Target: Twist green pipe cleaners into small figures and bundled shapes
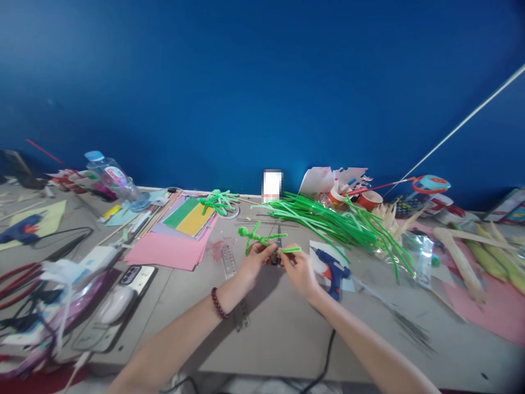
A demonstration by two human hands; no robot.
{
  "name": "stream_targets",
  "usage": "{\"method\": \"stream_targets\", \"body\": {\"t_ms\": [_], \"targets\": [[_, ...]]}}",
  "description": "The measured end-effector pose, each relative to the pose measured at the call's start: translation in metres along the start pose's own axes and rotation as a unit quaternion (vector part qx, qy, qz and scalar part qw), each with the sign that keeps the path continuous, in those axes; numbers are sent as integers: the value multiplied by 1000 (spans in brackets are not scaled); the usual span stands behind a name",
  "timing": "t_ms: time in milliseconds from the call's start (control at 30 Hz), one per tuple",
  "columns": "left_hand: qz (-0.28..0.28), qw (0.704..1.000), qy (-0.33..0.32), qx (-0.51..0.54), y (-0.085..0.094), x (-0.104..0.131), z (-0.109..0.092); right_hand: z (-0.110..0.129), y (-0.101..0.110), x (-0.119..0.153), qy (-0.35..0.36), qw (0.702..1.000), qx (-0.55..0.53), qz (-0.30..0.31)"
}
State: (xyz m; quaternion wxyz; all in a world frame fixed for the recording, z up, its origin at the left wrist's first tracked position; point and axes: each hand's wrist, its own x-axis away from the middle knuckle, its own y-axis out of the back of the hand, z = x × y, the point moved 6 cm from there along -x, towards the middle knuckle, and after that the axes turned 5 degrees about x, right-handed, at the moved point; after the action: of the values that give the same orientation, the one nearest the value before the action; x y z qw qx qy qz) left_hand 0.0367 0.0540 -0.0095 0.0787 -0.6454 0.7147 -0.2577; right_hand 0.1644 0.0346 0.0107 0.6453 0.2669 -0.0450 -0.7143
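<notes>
A small figure of twisted green pipe cleaners (256, 236) is pinched in the fingers of my left hand (261, 256), above the middle of the table. Close to its right, my right hand (297, 265) has its fingers closed on a short light-green strip (291, 250). The fingertips of both hands nearly meet. Between and behind them lies a dark pointed tool (279, 236), partly hidden by the fingers. A clear ruler (228, 261) lies under my left wrist, which wears a dark red bead bracelet.
Green pipe cleaners (336, 219) lie behind on the right, near a blue glue gun (334, 269). Coloured paper (168, 249), a phone (139, 276) and a bottle (112, 175) are on the left. Red-and-white cups (370, 200) and corn husks stand or lie at the right.
</notes>
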Motion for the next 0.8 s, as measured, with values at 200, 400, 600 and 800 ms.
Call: {"method": "stream_targets", "body": {"t_ms": [200, 400, 600, 800], "targets": [[41, 998, 32, 20, -5, 3, 1, 6, 6, 4, 73, 996, 41, -28], [16, 999, 14, -31, 5, -4, 6, -18, -5, -3, -111, 981, -159, 3], [28, 998, -40, -38, 2, -5, -3, -25, -21, -3, -271, 874, -396, 77], [100, 993, -28, -58, -6, -4, -9, -22, -31, 7, -353, 789, -462, 199]]}}
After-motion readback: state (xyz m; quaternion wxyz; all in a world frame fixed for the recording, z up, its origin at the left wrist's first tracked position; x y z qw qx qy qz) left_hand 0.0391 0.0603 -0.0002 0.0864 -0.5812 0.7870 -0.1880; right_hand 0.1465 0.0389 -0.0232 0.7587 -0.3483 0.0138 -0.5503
